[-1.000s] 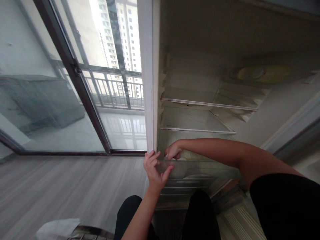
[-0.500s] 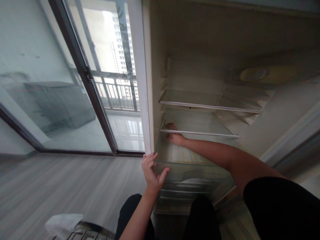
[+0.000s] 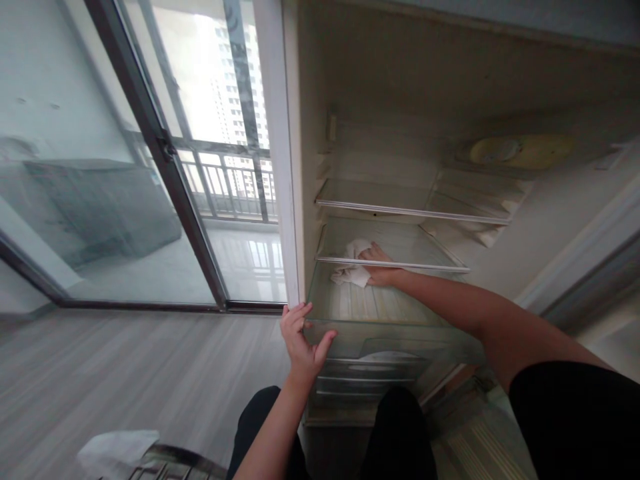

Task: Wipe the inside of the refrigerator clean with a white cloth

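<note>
Inside the refrigerator (image 3: 400, 147), my right hand (image 3: 377, 263) presses a white cloth (image 3: 353, 277) below the middle glass shelf (image 3: 430, 247). Part of the hand and cloth shows through that shelf. Beneath them lies a lower glass surface (image 3: 390, 307) with a striped look. My left hand (image 3: 305, 343) rests against the refrigerator's left front edge, its fingers spread and its thumb apart, holding nothing. An upper glass shelf (image 3: 415, 200) sits above the middle one. Under the lower glass is a clear drawer (image 3: 380, 350).
A yellowish lamp housing (image 3: 520, 152) is on the inner right wall. To the left stands a sliding glass door (image 3: 195, 200) with a balcony railing beyond. A rack-like item (image 3: 175, 460) and white sheet-like material (image 3: 117, 447) lie on the floor (image 3: 125, 373) at lower left.
My right hand has moved rightward from the left side of the compartment, and the white cloth now shows under it. My left hand keeps its place on the edge.
</note>
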`<act>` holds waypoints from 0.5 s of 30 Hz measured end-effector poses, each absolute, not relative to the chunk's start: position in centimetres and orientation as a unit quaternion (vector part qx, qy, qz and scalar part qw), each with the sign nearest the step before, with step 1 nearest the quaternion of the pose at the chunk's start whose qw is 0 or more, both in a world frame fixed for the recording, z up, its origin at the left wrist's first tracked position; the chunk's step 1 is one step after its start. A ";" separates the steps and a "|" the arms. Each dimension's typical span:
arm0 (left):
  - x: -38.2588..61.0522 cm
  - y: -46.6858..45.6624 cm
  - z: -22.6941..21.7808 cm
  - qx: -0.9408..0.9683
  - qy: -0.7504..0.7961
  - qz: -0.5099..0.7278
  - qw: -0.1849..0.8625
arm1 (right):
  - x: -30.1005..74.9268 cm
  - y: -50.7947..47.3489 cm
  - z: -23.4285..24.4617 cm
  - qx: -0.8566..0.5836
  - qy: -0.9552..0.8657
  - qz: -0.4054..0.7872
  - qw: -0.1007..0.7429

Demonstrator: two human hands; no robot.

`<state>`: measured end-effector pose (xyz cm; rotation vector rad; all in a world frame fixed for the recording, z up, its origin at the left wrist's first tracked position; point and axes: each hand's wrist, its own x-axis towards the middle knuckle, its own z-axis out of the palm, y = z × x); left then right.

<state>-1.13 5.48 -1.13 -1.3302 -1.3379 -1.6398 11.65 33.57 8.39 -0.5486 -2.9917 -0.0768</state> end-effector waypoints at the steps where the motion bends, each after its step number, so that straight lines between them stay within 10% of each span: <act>1: -1.1 5.5 -1.2 -0.506 -0.507 -0.623 0.314 | 11.6 33.1 8.0 -0.188 -0.980 -0.020 0.056; 15: -1.1 5.3 -1.0 -0.505 -0.520 -0.612 0.316 | 7.3 32.8 6.8 -0.164 -0.986 -0.004 0.032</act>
